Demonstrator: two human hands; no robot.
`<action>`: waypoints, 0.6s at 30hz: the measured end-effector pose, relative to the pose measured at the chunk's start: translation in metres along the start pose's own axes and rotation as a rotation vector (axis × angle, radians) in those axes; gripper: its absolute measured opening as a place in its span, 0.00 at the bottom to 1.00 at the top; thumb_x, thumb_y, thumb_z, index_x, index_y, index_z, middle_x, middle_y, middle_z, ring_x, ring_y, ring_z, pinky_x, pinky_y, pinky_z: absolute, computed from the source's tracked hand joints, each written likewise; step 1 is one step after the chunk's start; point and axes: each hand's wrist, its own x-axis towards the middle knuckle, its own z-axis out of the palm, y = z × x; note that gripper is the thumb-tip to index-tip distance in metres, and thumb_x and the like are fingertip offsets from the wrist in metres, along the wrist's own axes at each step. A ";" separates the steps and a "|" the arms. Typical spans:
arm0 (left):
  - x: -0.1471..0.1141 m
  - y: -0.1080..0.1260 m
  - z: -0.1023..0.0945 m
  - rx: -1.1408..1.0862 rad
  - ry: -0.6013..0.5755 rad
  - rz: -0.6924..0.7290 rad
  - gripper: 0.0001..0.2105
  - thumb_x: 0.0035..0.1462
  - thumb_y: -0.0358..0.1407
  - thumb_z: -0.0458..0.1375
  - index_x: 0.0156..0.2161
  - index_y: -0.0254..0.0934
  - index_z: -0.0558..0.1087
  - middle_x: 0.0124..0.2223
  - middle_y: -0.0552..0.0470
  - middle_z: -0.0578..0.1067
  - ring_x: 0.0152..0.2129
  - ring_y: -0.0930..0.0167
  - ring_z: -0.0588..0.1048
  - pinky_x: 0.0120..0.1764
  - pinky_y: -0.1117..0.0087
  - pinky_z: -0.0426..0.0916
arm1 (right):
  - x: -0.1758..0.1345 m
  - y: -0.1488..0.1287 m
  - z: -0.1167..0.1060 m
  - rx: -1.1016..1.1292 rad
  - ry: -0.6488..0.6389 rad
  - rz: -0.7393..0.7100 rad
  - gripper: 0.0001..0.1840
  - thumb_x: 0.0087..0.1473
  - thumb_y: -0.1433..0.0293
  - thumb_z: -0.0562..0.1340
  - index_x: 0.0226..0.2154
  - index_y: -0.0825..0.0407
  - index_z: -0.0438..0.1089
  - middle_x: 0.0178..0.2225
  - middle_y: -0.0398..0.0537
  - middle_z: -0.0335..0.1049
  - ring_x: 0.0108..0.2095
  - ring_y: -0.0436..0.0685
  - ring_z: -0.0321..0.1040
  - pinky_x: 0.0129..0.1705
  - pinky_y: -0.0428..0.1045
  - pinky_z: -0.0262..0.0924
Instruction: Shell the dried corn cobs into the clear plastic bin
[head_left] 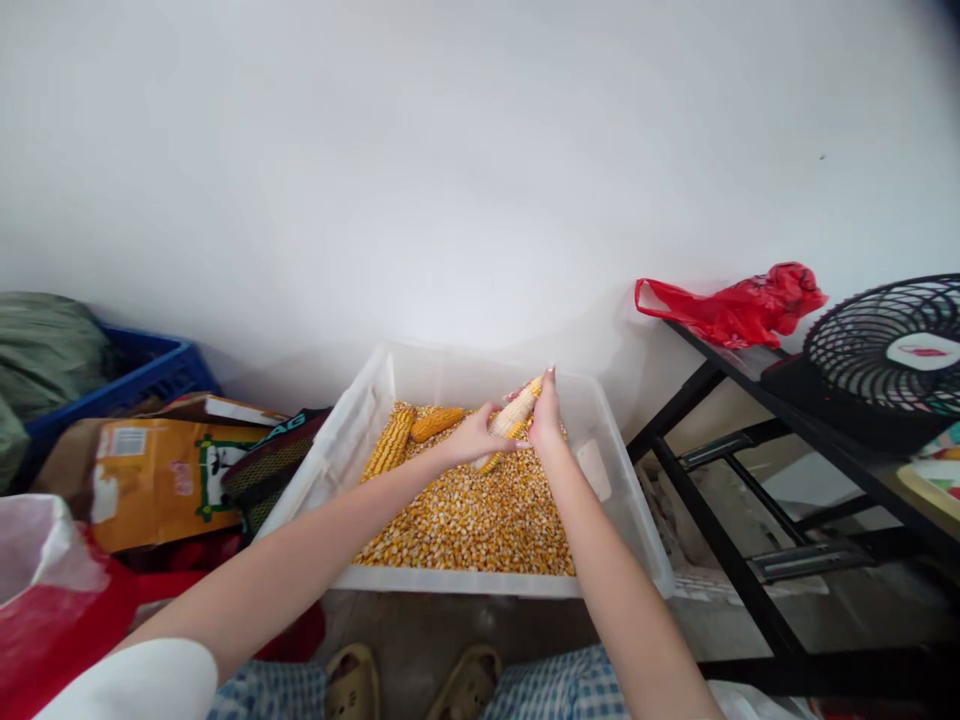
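Grips partly stripped corn cob [516, 414] between left hand [472, 437] and right hand [547, 414], fingers of both bent in against it (some partly hidden). Holds it above loose kernels [465, 525] in translucent bin [457, 580], near two unstripped cobs [389, 443].

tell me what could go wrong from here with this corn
The partly bare cob, slanted between the left grip and right grip, could slip and drop onto the loose kernels below. Kernels left on its edges might also fly over the tub's rim onto the floor.
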 end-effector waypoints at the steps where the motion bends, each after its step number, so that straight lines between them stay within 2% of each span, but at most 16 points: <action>1: 0.001 -0.002 0.002 0.117 0.070 0.022 0.31 0.37 0.47 0.61 0.47 0.34 0.62 0.36 0.48 0.72 0.31 0.66 0.72 0.31 0.70 0.64 | 0.002 0.003 0.000 -0.009 0.048 -0.034 0.27 0.44 0.44 0.49 0.20 0.51 0.58 0.12 0.40 0.63 0.17 0.51 0.64 0.21 0.47 0.60; 4: 0.002 -0.006 0.006 0.355 0.157 0.035 0.28 0.42 0.47 0.57 0.47 0.34 0.62 0.36 0.46 0.73 0.31 0.64 0.72 0.32 0.69 0.63 | 0.005 0.012 0.002 -0.013 0.095 -0.063 0.27 0.45 0.45 0.49 0.20 0.52 0.59 0.14 0.40 0.63 0.19 0.50 0.65 0.23 0.45 0.61; 7: 0.002 -0.010 0.005 0.437 0.192 0.025 0.23 0.46 0.44 0.53 0.46 0.34 0.63 0.40 0.44 0.72 0.34 0.64 0.71 0.33 0.70 0.62 | 0.002 0.019 0.006 0.009 0.110 -0.053 0.27 0.45 0.46 0.50 0.23 0.54 0.61 0.18 0.41 0.66 0.20 0.48 0.65 0.24 0.44 0.60; 12: 0.003 -0.011 -0.001 0.362 0.180 0.062 0.18 0.55 0.43 0.42 0.39 0.34 0.68 0.38 0.45 0.73 0.34 0.65 0.71 0.36 0.70 0.61 | -0.010 0.025 0.013 0.009 0.160 -0.160 0.24 0.46 0.48 0.52 0.26 0.53 0.60 0.21 0.41 0.65 0.22 0.47 0.64 0.26 0.43 0.60; 15: 0.003 -0.012 0.000 0.303 0.270 0.023 0.23 0.57 0.44 0.35 0.32 0.34 0.70 0.34 0.45 0.74 0.33 0.66 0.71 0.36 0.71 0.60 | -0.022 0.027 0.021 -0.006 0.192 -0.214 0.22 0.47 0.49 0.51 0.27 0.52 0.57 0.21 0.40 0.63 0.22 0.47 0.63 0.26 0.44 0.60; 18: 0.006 -0.016 0.002 0.232 0.359 -0.093 0.27 0.57 0.48 0.35 0.26 0.34 0.70 0.27 0.44 0.74 0.30 0.65 0.71 0.35 0.69 0.60 | -0.037 0.031 0.031 -0.036 0.225 -0.291 0.19 0.47 0.51 0.52 0.27 0.51 0.55 0.22 0.38 0.61 0.22 0.47 0.62 0.25 0.43 0.59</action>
